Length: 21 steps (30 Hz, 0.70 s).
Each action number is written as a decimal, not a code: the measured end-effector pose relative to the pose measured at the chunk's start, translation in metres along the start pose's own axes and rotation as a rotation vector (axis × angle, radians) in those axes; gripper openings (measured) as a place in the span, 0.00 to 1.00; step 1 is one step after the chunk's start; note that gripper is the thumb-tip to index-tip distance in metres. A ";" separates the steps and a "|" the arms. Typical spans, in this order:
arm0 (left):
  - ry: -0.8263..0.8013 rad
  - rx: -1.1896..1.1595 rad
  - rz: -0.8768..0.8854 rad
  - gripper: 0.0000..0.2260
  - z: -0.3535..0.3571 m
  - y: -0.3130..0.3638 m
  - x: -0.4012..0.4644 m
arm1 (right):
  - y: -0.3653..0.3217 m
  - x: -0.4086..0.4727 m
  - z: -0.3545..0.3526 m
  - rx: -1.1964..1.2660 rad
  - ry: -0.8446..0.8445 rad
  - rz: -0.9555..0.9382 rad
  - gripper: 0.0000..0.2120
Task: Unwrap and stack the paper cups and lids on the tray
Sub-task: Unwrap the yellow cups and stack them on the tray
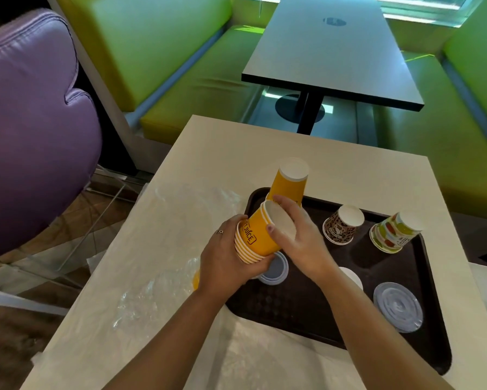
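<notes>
A cream desk fills the foreground. Beyond it a dark table stands on a black pedestal between two lime-green benches. A purple chair sits at left. Bright daylight comes through a window at the top. The floor at left is brown.

Two hands in play, left hand and right hand. Orange cups: one nested bunch at the tray's nine o'clock, about five rims showing, plus one upside-down orange cup at eleven. One leopard-print cup at twelve, one fruit-print cup at one o'clock. Three lids: a grey lid, a white lid partly hidden, a clear lid at three. One tray.
</notes>
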State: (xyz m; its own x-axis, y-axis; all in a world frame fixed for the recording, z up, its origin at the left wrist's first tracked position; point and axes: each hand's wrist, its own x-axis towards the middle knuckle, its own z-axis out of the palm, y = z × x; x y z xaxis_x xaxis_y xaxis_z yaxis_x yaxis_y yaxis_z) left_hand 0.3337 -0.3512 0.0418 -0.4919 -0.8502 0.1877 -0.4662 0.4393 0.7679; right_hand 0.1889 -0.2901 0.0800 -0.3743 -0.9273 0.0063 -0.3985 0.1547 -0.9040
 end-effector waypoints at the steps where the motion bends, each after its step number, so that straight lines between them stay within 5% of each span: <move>1: -0.002 -0.002 0.002 0.38 -0.001 -0.001 0.000 | -0.004 0.001 -0.009 -0.056 -0.060 -0.035 0.32; 6: -0.052 -0.056 0.044 0.37 -0.003 0.005 -0.002 | -0.034 0.010 -0.046 -0.521 -0.457 -0.202 0.38; 12: -0.058 -0.036 0.013 0.36 -0.006 0.002 0.002 | -0.063 0.016 -0.055 -1.086 -0.424 -0.294 0.37; 21: -0.022 -0.062 -0.051 0.39 -0.012 -0.002 0.002 | -0.060 0.032 -0.084 -0.383 0.014 -0.324 0.38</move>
State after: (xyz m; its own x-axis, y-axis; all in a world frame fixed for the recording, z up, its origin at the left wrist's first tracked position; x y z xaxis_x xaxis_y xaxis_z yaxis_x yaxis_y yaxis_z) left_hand 0.3423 -0.3576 0.0482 -0.4849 -0.8642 0.1342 -0.4449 0.3758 0.8129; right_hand 0.1303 -0.3007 0.1707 -0.1906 -0.9440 0.2692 -0.7740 -0.0241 -0.6327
